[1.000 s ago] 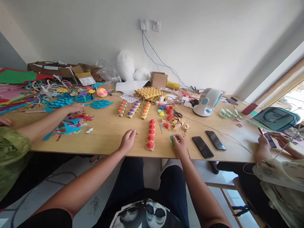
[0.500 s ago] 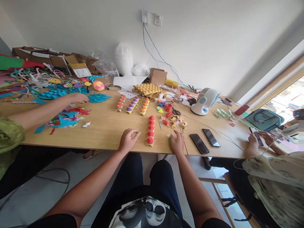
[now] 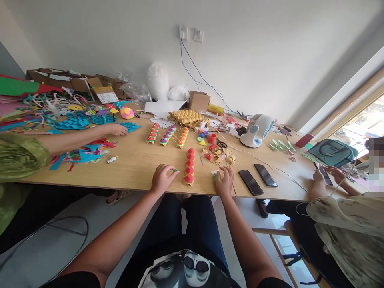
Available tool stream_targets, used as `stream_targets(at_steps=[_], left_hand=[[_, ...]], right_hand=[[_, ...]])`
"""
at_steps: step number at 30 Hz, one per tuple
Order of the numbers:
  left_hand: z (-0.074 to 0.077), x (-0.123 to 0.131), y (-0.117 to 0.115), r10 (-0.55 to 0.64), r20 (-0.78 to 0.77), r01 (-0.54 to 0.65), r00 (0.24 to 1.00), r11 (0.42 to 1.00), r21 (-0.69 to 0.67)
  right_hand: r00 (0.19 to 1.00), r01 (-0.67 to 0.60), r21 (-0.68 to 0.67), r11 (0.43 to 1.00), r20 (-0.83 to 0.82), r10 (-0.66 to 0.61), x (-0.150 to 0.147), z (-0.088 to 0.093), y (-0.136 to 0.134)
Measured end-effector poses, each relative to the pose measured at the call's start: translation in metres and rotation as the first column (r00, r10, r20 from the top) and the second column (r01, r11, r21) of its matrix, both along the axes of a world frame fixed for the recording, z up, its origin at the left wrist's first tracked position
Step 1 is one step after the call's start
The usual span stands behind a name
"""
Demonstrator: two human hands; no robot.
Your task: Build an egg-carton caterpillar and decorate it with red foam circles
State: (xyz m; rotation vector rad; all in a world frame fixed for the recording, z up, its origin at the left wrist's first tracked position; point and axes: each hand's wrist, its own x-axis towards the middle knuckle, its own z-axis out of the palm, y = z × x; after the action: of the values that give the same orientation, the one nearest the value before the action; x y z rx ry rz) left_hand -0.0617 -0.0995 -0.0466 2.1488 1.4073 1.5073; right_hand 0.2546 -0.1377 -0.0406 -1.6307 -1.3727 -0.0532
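Observation:
A strip of egg carton with red-painted domes [image 3: 189,167] lies upright on the table between my hands, touched by neither. Left of it, my left hand [image 3: 163,176] pinches a small green piece [image 3: 175,171] between thumb and fingers. To the right of the strip, my right hand [image 3: 224,180] rests at the table edge with bent fingers, over a small clear packet with green bits [image 3: 215,177]; whether it grips the packet cannot be made out. Three decorated carton strips, one of them with purple domes [image 3: 168,136], stand farther back.
Two phones, the nearer one black [image 3: 251,182], lie right of my right hand. Behind are carton scraps [image 3: 223,155], scissors [image 3: 221,144] and a white fan [image 3: 257,131]. A person's hand [image 3: 115,129] reaches over blue pieces at left; another person holds a phone at right.
The view has shifted slightly. The hand of the person at left has moved right, toward the blue piece. More of the green bits shows beside my right hand. The red strip stays in place.

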Motion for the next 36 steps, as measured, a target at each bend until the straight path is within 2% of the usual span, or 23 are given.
stream_targets(at_steps=[14,21,25,28,31,34,36], left_hand=[[0.001,0.000,-0.003,-0.014,-0.066,0.014,0.998,1.000,-0.005],[0.009,0.001,-0.010,-0.049,-0.109,0.051,0.993,0.999,0.015],[0.014,0.007,-0.017,-0.082,-0.173,0.094,0.981,0.994,0.063],[0.020,0.018,-0.023,-0.121,-0.165,0.140,0.979,0.984,0.108],[0.028,0.033,-0.026,-0.169,-0.159,0.194,0.973,0.969,0.154],[0.035,0.047,-0.025,-0.197,-0.172,0.231,0.965,0.951,0.207],[0.038,0.053,-0.023,-0.210,-0.184,0.253,0.960,0.934,0.254]], right_hand=[[0.998,-0.031,0.006,0.999,0.061,0.031,-0.004,0.001,-0.005],[0.993,-0.044,0.049,0.998,0.114,0.038,-0.005,0.001,-0.007],[0.986,-0.078,0.082,0.994,0.150,0.065,-0.009,0.009,-0.013],[0.963,-0.244,0.111,0.963,0.146,0.227,-0.021,0.022,-0.018],[0.879,-0.475,0.089,0.875,0.002,0.477,-0.041,0.032,-0.016],[0.791,-0.608,0.040,0.793,-0.053,0.609,-0.060,0.036,-0.008],[0.765,-0.642,0.046,0.765,-0.031,0.643,-0.069,0.035,-0.002]])
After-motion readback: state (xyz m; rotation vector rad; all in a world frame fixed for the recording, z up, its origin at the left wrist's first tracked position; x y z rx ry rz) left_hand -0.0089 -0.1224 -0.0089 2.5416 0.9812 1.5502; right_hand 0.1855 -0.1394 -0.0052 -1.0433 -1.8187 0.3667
